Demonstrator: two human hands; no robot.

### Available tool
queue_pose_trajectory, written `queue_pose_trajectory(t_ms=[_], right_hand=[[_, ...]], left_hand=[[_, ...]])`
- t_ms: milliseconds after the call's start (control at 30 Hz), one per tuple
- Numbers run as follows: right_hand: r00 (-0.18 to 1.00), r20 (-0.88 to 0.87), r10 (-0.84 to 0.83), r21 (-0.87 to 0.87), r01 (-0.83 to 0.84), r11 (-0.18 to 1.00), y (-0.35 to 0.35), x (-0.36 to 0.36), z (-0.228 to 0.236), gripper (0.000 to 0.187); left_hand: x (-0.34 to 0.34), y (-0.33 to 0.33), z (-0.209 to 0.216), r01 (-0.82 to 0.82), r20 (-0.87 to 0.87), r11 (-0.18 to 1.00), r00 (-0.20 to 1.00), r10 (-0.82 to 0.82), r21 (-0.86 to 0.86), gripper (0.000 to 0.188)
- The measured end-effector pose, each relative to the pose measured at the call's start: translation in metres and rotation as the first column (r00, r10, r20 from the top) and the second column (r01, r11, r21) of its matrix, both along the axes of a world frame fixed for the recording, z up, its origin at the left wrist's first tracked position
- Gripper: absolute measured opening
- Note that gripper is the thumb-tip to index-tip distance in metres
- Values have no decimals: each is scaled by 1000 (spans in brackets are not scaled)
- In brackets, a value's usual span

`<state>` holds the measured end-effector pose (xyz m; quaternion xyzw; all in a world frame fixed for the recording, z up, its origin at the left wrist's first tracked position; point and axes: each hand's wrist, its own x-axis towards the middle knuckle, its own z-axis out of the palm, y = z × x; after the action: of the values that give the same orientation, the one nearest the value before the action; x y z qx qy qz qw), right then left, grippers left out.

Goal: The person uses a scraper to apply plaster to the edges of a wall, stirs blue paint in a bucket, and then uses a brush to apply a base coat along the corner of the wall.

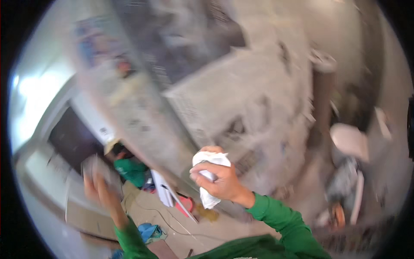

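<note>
My right hand (226, 183), at the middle of the head view, is closed round a crumpled white cloth (211, 202). Some of the cloth bulges above my fingers and a loose end hangs below them. Raised at the left, my left hand (102, 190) is smeared by motion. A pale grey blocky object (98, 165) shows at its fingers, too blurred for me to name. Both hands are apart from each other, in front of a large board (263, 82) with grey and dark printed patches.
Another person in a green top (131, 172) is low at the left, near a dark doorway (75, 134). A red stool (184, 205), a blue cloth (150, 232) and a cable (168, 222) are on the floor. A white chair-like shape (350, 140) stands at the right.
</note>
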<state>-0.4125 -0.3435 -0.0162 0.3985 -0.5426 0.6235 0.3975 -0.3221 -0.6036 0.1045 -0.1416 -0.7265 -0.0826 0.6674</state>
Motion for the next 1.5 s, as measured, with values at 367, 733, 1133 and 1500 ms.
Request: queue_pose_trajectory(t_ms=[367,733,1133,1500], right_hand=[[527,849,-33,-67,169,983,89,120,-207,36],[107,968,226,-249,508,824,239,136,-271,39],[350,883,313,-437,857,274,432,130,-290,37],[230,959,168,-194,959,-204,603,96,-388,50]], left_hand=[[-13,226,-288,78,402,395,-214,-890,915,35],[-75,409,-420,-764,-473,367,-627,-620,531,51],[-196,644,-467,-470,-149,577,-844,-515,668,33],[-374,868,-520,297,448,701,-893,-35,648,28]])
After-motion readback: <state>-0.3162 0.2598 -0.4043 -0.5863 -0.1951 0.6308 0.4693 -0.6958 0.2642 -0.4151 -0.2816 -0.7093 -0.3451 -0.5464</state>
